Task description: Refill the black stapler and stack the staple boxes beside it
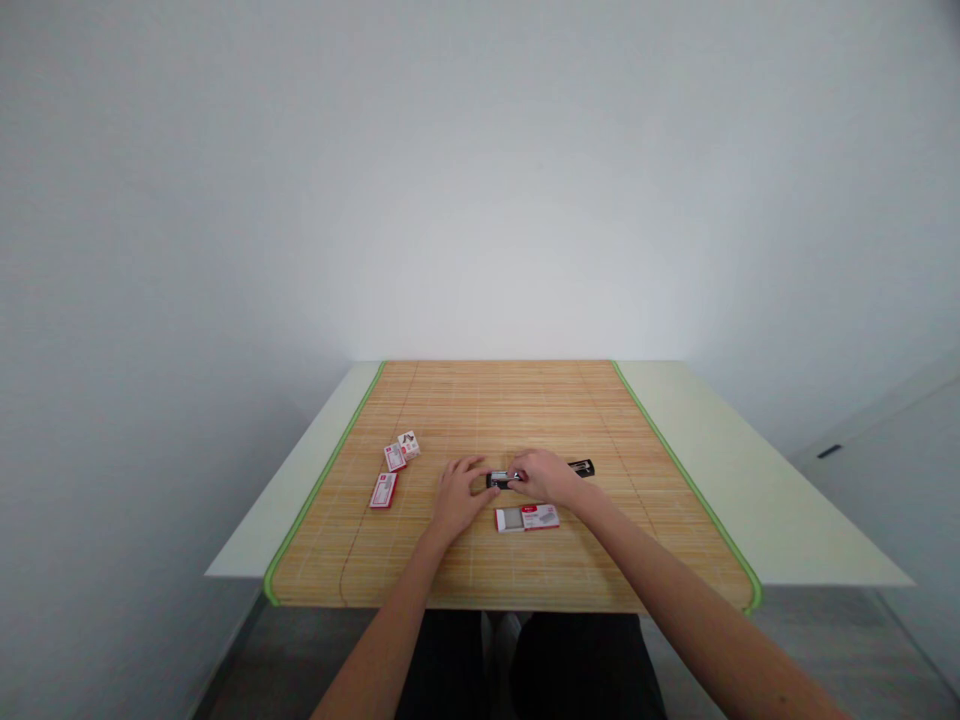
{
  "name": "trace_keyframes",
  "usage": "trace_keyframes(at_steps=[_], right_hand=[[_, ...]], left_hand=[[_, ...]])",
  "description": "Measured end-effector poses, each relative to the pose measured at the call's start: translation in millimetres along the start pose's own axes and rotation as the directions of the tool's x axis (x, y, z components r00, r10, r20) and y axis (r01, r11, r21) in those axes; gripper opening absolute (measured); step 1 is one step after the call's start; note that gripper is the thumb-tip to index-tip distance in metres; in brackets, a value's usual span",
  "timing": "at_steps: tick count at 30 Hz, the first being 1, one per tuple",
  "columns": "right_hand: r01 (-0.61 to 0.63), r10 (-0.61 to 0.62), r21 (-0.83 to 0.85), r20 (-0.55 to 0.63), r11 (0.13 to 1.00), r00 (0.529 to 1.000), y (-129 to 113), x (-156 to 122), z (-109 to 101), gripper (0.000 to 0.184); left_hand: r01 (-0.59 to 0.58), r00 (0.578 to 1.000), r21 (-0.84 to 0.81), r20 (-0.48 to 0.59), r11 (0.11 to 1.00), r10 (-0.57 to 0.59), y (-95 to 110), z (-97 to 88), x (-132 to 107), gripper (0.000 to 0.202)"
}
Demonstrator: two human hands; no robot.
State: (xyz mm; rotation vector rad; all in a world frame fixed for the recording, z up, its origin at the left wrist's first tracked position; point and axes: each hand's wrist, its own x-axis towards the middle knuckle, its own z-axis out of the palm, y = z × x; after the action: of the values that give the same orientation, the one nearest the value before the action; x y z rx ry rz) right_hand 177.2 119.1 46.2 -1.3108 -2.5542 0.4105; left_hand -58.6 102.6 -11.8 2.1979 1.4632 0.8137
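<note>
A black stapler (585, 468) lies opened out flat on the bamboo mat, its silvery rail showing at the left end. My left hand (456, 498) is at that end, thumb and forefinger on either side of it. My right hand (546, 475) reaches over the middle of the stapler and hides part of it. Its fingers are pinched on a small silvery piece, which looks like a strip of staples (516, 477), over the rail. Just in front lies a red and white staple box (540, 516), slid partly open, with grey contents showing at its left.
Left on the bamboo mat (495, 400) are a small white box (408, 444), a red and white box (394, 457) touching it, and another red and white box (383, 490) nearer me. The mat has green edging and covers the middle of a white table (750, 480) against the wall.
</note>
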Motion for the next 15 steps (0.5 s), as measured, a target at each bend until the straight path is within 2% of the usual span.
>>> trace_keyframes(at_steps=[3,5,8,10,11,12,13,15], right_hand=[[0.001,-0.001,0.016,-0.014,1.0,1.0,-3,-1,-5,0.006],[-0.005,0.006,0.026,-0.042,1.0,0.999,3,-9,-20,0.017],[-0.038,0.046,0.058,-0.135,0.998,0.99,28,-36,-52,0.041],[-0.086,0.136,0.198,-0.253,0.976,0.958,50,-60,-69,0.055],[-0.122,0.203,0.289,-0.272,0.949,0.941,60,-73,-73,0.059],[-0.158,0.27,0.395,-0.244,0.905,0.931,69,-85,-74,0.06],[-0.19,0.323,0.502,-0.193,0.844,0.927,76,-95,-72,0.059],[-0.217,0.352,0.68,-0.065,0.7,0.934,82,-111,-59,0.057]], left_hand=[[0.011,1.0,0.002,-0.001,1.0,-0.011,0,0.3,0,0.032],[0.009,1.0,-0.003,-0.002,1.0,-0.009,0,0.4,-1,0.032],[0.002,1.0,-0.011,0.0,1.0,-0.002,0,0.4,-1,0.032],[-0.001,1.0,-0.014,0.0,1.0,0.001,-1,0.5,0,0.032],[0.001,1.0,-0.015,-0.001,1.0,-0.001,-1,0.6,0,0.032],[0.004,1.0,-0.014,-0.002,1.0,-0.004,-1,0.7,0,0.032],[0.009,1.0,-0.013,-0.001,1.0,-0.009,-1,0.7,1,0.032],[0.017,1.0,-0.009,-0.002,1.0,-0.017,-1,0.9,1,0.032]])
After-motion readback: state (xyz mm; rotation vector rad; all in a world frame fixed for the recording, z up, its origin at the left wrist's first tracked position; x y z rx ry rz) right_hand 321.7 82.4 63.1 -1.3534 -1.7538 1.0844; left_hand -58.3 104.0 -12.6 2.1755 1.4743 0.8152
